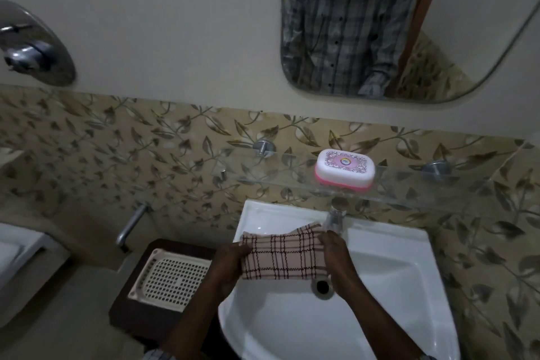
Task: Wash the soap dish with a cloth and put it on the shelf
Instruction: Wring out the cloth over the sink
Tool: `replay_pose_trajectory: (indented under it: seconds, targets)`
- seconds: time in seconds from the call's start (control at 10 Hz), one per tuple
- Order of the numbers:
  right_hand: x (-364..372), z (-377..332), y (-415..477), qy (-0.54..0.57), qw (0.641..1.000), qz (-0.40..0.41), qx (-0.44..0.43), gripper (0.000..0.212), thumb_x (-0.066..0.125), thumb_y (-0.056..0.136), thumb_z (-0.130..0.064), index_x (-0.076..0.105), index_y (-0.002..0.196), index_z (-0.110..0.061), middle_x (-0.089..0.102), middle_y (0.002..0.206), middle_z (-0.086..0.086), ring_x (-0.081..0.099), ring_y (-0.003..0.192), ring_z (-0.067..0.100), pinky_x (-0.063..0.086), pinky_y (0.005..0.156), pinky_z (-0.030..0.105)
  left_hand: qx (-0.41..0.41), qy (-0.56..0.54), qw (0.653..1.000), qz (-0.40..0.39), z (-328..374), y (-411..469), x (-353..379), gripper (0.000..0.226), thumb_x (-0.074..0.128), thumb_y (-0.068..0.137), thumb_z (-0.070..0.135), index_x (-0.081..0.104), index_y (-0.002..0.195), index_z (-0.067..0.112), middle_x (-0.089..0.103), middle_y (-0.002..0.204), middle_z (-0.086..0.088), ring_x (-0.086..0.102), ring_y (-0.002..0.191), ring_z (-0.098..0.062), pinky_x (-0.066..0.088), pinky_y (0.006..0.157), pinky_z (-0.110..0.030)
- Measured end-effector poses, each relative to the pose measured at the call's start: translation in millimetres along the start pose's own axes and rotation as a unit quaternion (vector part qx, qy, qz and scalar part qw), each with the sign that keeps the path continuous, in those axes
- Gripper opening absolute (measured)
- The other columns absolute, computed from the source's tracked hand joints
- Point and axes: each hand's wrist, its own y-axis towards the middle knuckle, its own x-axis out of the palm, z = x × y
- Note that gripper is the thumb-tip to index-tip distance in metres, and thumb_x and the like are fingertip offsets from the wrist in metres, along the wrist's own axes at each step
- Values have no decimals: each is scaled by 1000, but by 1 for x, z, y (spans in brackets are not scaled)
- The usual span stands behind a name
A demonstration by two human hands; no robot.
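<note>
Left hand (230, 264), right hand (336, 254) pinch limp cloth (285, 254) by opposite ends; soap dish (344, 169) beyond grip, probably light, slick plastic; take by long sides.

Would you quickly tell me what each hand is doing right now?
Left hand: grips the cloth.
Right hand: grips the same cloth.
</note>
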Motion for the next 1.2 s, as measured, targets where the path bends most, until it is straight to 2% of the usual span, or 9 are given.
replay_pose_trajectory:
  seconds: [0.1, 0.3, 0.5, 0.7, 0.8, 0.9, 1.0, 1.1, 1.2]
  targets:
    - [44, 6, 1, -42, 998, -43, -13, 24, 45, 100, -24, 67, 97, -17, 75, 95, 8, 72, 85, 25, 62, 71, 44, 15, 47, 997, 52, 17, 1, -47, 20, 55, 92, -1, 70, 105, -6, 77, 79, -12, 72, 67, -21, 58, 57, -27]
    - [155, 13, 0, -79, 992, -97, -11, 20, 46, 100, -21, 65, 100, -15, 72, 103, 10, 70, 93, 28, 59, 84, 52, 84, 136, 976, 148, 49, 21, -147, 20, 60, 93, 1, 69, 108, -6, 73, 93, -20, 68, 72, -24, 57, 57, -27]
    - [330, 87, 2, -138, 986, -69, 67, 42, 45, 90, 3, 53, 131, 2, 57, 133, 22, 56, 121, 37, 48, 102, 42, 108, 385, 887, 232, 25, 92, -281, 19, 55, 92, 2, 70, 84, -6, 72, 85, -24, 68, 80, -31, 49, 71, -42]
    - [379, 154, 24, -163, 975, -62, 137, 38, 46, 96, -2, 46, 134, 6, 55, 133, 25, 56, 119, 38, 49, 96, 36, 80, 485, 844, 212, -43, 132, -338, 19, 52, 91, 18, 66, 85, 6, 69, 85, -18, 68, 85, -31, 48, 73, -36]
    - [404, 184, 44, -210, 968, -7, 135, 40, 44, 97, -2, 44, 137, 3, 58, 130, 24, 58, 117, 39, 51, 95, 38, 149, 480, 845, 184, -66, 156, -358, 22, 46, 96, 18, 63, 100, 32, 71, 95, 6, 69, 94, -7, 52, 76, -24]
    - [419, 198, 52, -324, 938, -4, 124, 42, 45, 100, -9, 38, 138, 5, 54, 139, 17, 55, 126, 28, 46, 100, 30, 121, 494, 835, 213, -92, 179, -360, 44, 40, 95, 3, 52, 136, 12, 61, 131, -13, 58, 122, -24, 44, 103, -35]
    - [410, 195, 51, -358, 927, -25, 112, 42, 45, 98, -7, 39, 138, 5, 53, 140, 17, 53, 129, 26, 43, 103, 28, 48, 530, 820, 210, -109, 182, -348, 53, 39, 93, -5, 40, 146, 2, 45, 148, -18, 43, 137, -28, 29, 114, -35]
    - [390, 171, 25, -294, 948, -37, 119, 37, 39, 99, 2, 45, 135, 6, 55, 137, 21, 54, 126, 30, 43, 94, 24, 65, 434, 880, 182, -108, 151, -323, 42, 36, 102, 8, 44, 143, 2, 46, 148, -17, 42, 138, -30, 31, 117, -38]
    - [369, 143, 5, -224, 962, -92, 125, 32, 34, 101, 2, 52, 128, 4, 59, 133, 19, 57, 121, 29, 44, 81, 20, 50, 367, 894, 253, -92, 129, -307, 41, 44, 102, 17, 50, 138, -2, 51, 142, -21, 46, 134, -38, 38, 111, -38]
